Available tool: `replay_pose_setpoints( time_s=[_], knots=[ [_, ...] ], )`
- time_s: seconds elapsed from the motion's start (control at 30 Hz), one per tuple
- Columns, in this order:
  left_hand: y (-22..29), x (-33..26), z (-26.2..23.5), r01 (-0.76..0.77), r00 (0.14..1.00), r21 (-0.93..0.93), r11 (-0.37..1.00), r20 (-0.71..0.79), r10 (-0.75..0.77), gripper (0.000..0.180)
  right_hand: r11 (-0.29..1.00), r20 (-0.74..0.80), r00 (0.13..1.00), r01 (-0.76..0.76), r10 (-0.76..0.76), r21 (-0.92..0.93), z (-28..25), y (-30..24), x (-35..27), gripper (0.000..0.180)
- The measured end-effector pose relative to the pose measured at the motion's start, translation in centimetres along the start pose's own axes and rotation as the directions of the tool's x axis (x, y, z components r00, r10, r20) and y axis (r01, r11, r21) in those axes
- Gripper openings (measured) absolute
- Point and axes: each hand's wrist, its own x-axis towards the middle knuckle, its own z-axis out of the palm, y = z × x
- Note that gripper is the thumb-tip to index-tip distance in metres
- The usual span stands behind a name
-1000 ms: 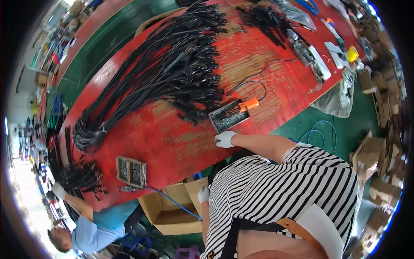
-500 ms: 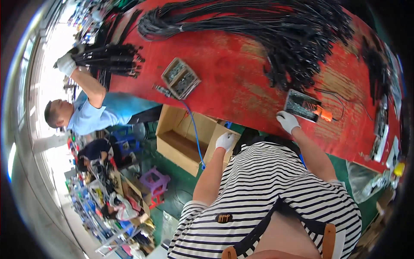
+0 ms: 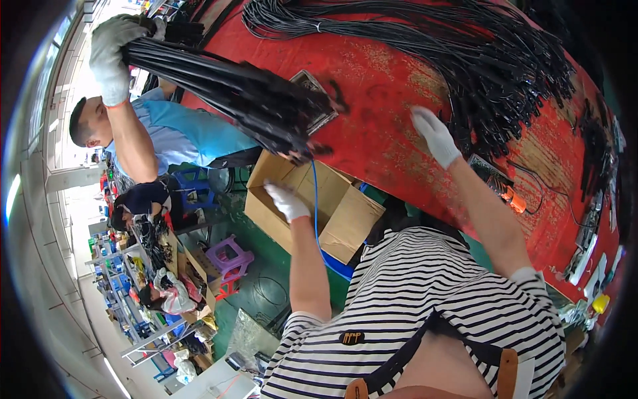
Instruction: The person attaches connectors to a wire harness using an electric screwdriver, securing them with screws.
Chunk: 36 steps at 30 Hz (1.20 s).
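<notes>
My left hand (image 3: 286,200), in a white glove, is raised over the flap of an open cardboard box (image 3: 335,213), just below the end of a thick bundle of black cables (image 3: 252,96). It holds nothing. My right hand (image 3: 435,135), also gloved, is lifted above the red table (image 3: 392,143) to the right of the bundle's end, fingers spread and empty. A co-worker in a blue shirt holds the bundle's far end up in a grey gloved hand (image 3: 109,56), so the cables slant down toward me.
A large pile of black cables (image 3: 465,46) covers the far side of the table. A small tester with an orange part (image 3: 498,183) lies near my right arm, and a metal tray (image 3: 316,100) sits behind the bundle. Stools and shelves crowd the floor at left.
The co-worker has lifted the cable bundle off the table and swung it toward me. My right hand left the tester and rose; my left hand rose toward the bundle's end.
</notes>
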Motion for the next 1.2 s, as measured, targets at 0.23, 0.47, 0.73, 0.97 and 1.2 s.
replay_pose_setpoints(
  time_s=[0.23, 0.47, 0.73, 0.97, 1.2],
  knots=[
    [4.2, -2.2, 11.9, 0.125, 0.706, -0.275, 0.953, 0.7, 0.11, 0.087, 0.971, 0.556, 0.819, -0.225, 0.142, 0.083, 13.6, -4.3, 10.8, 0.049],
    [-5.8, -3.8, 19.3, 0.186, 0.701, 0.054, 0.981, 0.693, -0.171, 0.056, 0.674, 0.273, 0.794, -0.606, 0.542, 0.423, 10.1, -0.4, 8.0, 0.06],
    [-4.1, -12.3, 27.1, 0.726, 0.487, 0.032, 0.687, 0.682, -0.546, 0.078, 0.783, -0.086, 0.806, -0.59, 0.585, -0.199, 2.2, 1.5, 11.4, 0.073],
    [-6.7, -11.0, 28.9, 0.753, 0.498, -0.034, 0.657, 0.682, -0.536, 0.08, 0.689, 0.018, 0.707, -0.684, 0.707, -0.239, 3.6, 3.2, 16.8, 0.073],
    [-6.3, -9.2, 27.0, 0.694, 0.613, -0.011, 0.72, 0.533, -0.583, 0.083, 0.628, -0.255, 0.81, -0.575, 0.528, -0.525, 3.4, 3.4, 15.4, 0.077]
  ],
)
